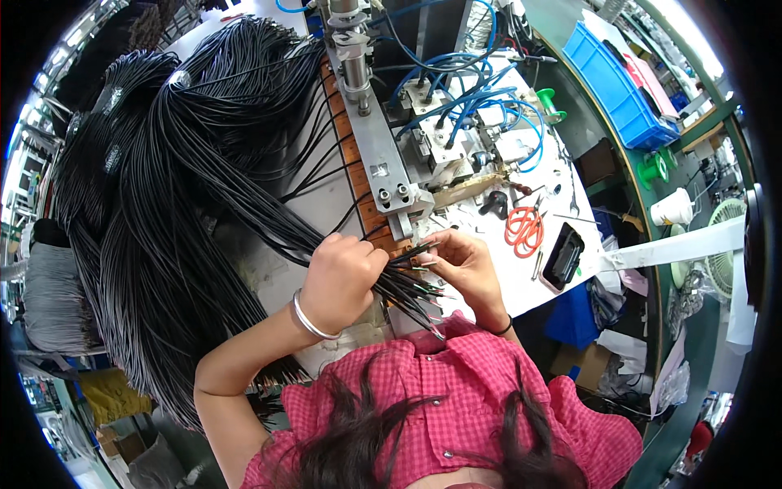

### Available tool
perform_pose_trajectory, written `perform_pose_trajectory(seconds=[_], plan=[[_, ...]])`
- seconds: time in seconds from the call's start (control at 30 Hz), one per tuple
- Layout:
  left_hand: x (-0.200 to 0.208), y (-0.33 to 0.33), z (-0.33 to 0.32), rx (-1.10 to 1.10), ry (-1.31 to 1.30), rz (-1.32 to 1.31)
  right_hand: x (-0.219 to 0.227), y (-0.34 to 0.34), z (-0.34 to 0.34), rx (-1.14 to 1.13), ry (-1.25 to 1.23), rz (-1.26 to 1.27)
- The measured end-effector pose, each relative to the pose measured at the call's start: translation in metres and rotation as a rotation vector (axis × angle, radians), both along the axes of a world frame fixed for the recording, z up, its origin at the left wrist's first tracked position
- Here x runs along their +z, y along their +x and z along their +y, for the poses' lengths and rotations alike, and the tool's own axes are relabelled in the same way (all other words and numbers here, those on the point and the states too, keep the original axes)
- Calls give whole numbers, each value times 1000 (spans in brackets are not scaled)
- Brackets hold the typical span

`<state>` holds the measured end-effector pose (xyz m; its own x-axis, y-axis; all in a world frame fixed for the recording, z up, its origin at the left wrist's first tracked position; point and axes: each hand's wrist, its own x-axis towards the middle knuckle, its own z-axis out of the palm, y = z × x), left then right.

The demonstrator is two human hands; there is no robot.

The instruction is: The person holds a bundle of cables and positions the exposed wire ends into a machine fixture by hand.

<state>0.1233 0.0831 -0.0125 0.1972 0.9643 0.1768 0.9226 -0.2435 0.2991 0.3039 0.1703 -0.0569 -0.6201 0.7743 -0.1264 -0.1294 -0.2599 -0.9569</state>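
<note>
One bunch of black cables (281, 232) comes from ten o'clock into one left hand (342, 279), fingers curled tight; one right hand (464, 265), at three o'clock, pinches some tips (413, 254).

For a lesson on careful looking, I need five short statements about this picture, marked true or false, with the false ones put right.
1. The left hand grips black wires. True.
2. The right hand holds the scissors. False: it is at the wires' ends, and the scissors lie on the table.
3. The shirt is pink and checked. True.
4. The blue crate is on the person's left. False: it is on the right.
5. A white cup is farther right than the scissors. True.
</note>
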Motion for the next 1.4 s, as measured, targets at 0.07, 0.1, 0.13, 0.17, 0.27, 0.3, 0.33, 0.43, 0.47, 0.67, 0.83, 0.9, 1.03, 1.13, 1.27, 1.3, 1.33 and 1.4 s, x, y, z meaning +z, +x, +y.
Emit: perform_pose_trajectory(seconds=[0.07, 0.1, 0.13, 0.17, 0.27, 0.3, 0.33, 0.43, 0.47, 0.67, 0.83, 0.9, 1.03, 1.13, 1.27, 1.3, 1.33, 1.4], plan=[[1, 3, 1, -37, 47, -49, 3, 0, -1, 19, -45, 62], [1, 4, 1, -57, 72, -73, 1, 3, 0, 13, -23, 30], [2, 4, 1, -59, 76, -73, -2, 5, 1, 7, -1, -2], [4, 4, 1, -54, 65, -73, -5, 6, 1, 1, 22, -34], [8, 6, 2, -50, 51, -75, -16, 2, -1, -19, 71, 34], [8, 7, 1, -44, 51, -84, -18, 2, 0, -28, 94, 68], [8, 7, 0, -38, 51, -92, -19, 3, 1, -32, 99, 67], [11, 7, 0, -40, 50, -96, -21, 4, 1, -60, -52, 72], [12, 6, 0, -49, 48, -91, -22, 4, 1, -60, -52, 72], [8, 9, -2, -53, 38, -37, -19, 5, 1, -56, -60, 63], [5, 10, -2, -48, 67, -29, -9, 11, 8, 128, -237, 137], [4, 8, -1, -51, 72, -56, -2, 9, 6, 145, -250, 131], [4, 10, -1, -39, 61, -69, -4, 9, 7, 129, -202, 62], [3, 13, -1, -77, 81, -85, -16, 11, 11, 45, -52, -45], [-3, 11, 2, -91, 133, -75, -27, 12, 12, 69, -24, -9], [-3, 11, 2, -89, 154, -64, -30, 10, 12, 61, -19, -45], [-3, 10, 2, -89, 154, -66, -31, 8, 11, 53, -14, -81], [3, 10, 2, -33, 128, -44, -32, 8, 12, 43, -10, -117]])
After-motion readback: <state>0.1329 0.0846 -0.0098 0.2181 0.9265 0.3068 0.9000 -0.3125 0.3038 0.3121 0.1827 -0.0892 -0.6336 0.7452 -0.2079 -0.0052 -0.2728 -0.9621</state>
